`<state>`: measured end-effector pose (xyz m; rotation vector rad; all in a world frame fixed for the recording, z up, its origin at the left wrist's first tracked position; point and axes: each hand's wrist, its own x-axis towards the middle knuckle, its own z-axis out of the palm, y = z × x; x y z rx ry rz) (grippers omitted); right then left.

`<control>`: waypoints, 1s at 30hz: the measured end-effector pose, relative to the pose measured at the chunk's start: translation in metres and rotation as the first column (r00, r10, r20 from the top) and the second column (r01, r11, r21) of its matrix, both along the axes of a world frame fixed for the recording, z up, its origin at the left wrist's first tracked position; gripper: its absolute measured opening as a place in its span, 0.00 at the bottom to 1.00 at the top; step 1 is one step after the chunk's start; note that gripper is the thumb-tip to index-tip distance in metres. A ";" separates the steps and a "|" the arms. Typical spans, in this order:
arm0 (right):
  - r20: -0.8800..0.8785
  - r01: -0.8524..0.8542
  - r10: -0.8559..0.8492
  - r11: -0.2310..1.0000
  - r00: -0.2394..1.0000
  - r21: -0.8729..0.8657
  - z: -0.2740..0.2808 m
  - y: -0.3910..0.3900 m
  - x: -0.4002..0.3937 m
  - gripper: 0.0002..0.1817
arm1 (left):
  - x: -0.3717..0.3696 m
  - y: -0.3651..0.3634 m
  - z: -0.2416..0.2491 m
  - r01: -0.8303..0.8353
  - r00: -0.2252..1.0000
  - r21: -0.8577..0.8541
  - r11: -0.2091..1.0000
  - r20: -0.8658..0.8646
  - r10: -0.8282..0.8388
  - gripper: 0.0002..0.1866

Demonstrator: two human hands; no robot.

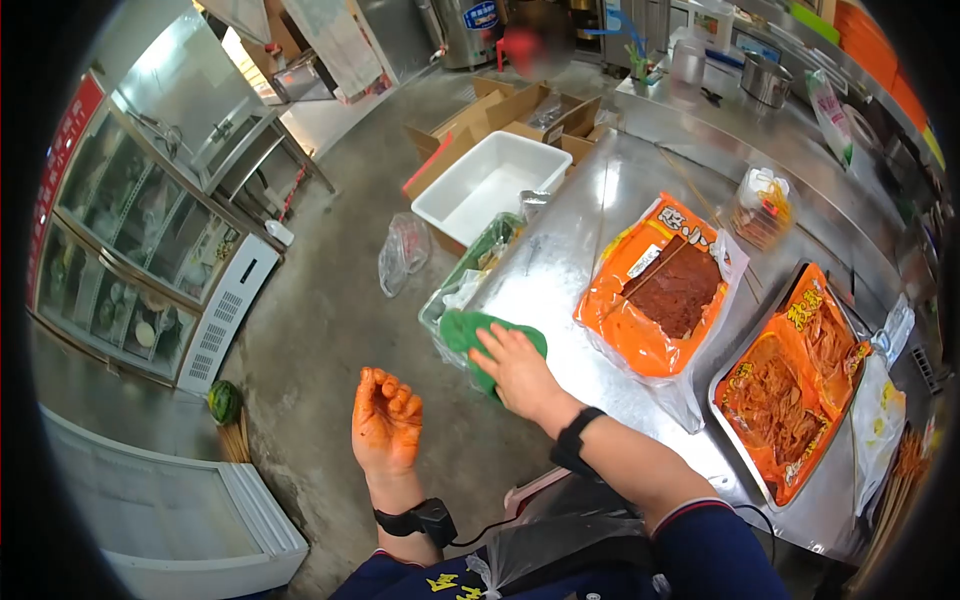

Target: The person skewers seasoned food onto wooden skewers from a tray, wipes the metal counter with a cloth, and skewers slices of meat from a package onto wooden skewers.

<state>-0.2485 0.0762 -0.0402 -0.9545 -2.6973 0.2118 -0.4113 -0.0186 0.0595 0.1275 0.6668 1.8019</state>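
My left hand [388, 420], stained orange, is raised over the floor with its palm up and fingers curled in; nothing shows inside. My right hand [518, 370] lies on a green cloth [462, 332] at the near left edge of the metal table [535, 285], its fingers spread. To its right sits an opened orange packet [625, 325] with dark reddish-brown contents and a thin stick across it. Further right, a metal tray [722, 420] holds orange packets with shredded reddish food [775, 400].
A white bin [490, 185] stands beyond the cloth, with cardboard boxes [455, 150] around it. A plastic bag [403, 255] and a watermelon [224, 402] are on the floor. Glass-door fridges [140, 240] line the left. Several sticks [895, 490] lie at far right.
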 end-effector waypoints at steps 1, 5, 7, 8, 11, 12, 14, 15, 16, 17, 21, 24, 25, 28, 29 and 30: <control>-0.092 -0.046 0.044 0.999 0.995 -0.022 -0.005 -0.009 0.011 0.29 | 0.003 0.001 0.000 0.003 1.000 0.007 1.000 0.000 -0.003 0.08; -0.134 -0.073 0.060 0.993 0.989 -0.094 0.002 -0.042 0.074 0.28 | 0.012 0.000 -0.010 0.034 0.999 -0.021 0.999 0.010 -0.034 0.09; -0.020 -0.101 0.099 0.983 0.995 -0.156 0.012 -0.055 0.100 0.29 | 0.015 0.000 -0.015 0.040 0.999 -0.043 0.998 0.011 -0.040 0.09; -0.017 -0.107 0.106 0.982 0.994 -0.156 0.016 -0.055 0.101 0.29 | 0.015 0.001 -0.016 0.041 0.999 -0.050 0.998 0.009 -0.040 0.09; 0.006 -0.085 0.087 0.980 0.996 -0.180 0.018 -0.045 0.092 0.31 | 0.011 0.005 -0.024 0.035 0.999 -0.068 0.997 0.026 -0.033 0.09; -0.058 -0.020 0.010 0.985 0.998 -0.172 0.016 -0.033 0.077 0.31 | 0.011 0.008 -0.024 0.034 0.999 -0.063 0.997 0.025 -0.032 0.09; -0.123 0.037 -0.058 0.986 0.991 -0.165 0.009 -0.009 0.044 0.32 | 0.008 0.010 -0.022 0.014 0.999 -0.085 0.996 0.040 -0.011 0.08; -0.135 0.119 -0.136 0.985 0.981 -0.126 0.003 0.003 0.026 0.31 | 0.005 0.009 -0.022 0.008 0.999 -0.083 0.997 0.039 -0.005 0.08; -0.151 0.202 -0.213 0.976 0.965 -0.086 -0.002 0.018 0.012 0.31 | 0.001 0.009 -0.024 0.003 0.999 -0.091 0.996 0.036 0.001 0.08; -0.152 0.198 -0.209 0.977 0.966 -0.081 -0.007 0.035 0.002 0.31 | -0.002 0.009 -0.025 -0.001 0.999 -0.099 0.995 0.032 0.005 0.08; -0.120 0.444 -0.445 0.895 0.887 -0.039 -0.017 0.116 -0.019 0.28 | -0.020 0.004 -0.032 -0.035 0.998 -0.126 0.991 0.047 0.041 0.08; -0.095 0.549 -0.548 0.835 0.831 -0.010 -0.023 0.170 -0.012 0.27 | -0.033 -0.002 -0.037 -0.090 0.992 -0.135 0.987 0.074 0.101 0.08; -0.102 0.603 -0.600 0.798 0.794 0.003 -0.025 0.182 -0.010 0.27 | -0.036 -0.005 -0.038 -0.109 0.990 -0.149 0.983 0.067 0.120 0.09; -0.054 0.642 -0.643 0.766 0.764 -0.040 -0.021 0.197 -0.008 0.25 | -0.042 -0.017 -0.041 -0.130 0.989 -0.166 0.978 0.054 0.141 0.09; -0.038 0.610 -0.610 0.792 0.791 -0.023 -0.016 0.193 -0.007 0.28 | -0.043 -0.018 -0.041 -0.136 0.988 -0.185 0.973 0.049 0.147 0.09; -0.035 0.617 -0.617 0.787 0.786 -0.024 -0.013 0.184 -0.007 0.28 | -0.044 -0.017 -0.042 -0.127 0.989 -0.188 0.974 0.051 0.139 0.09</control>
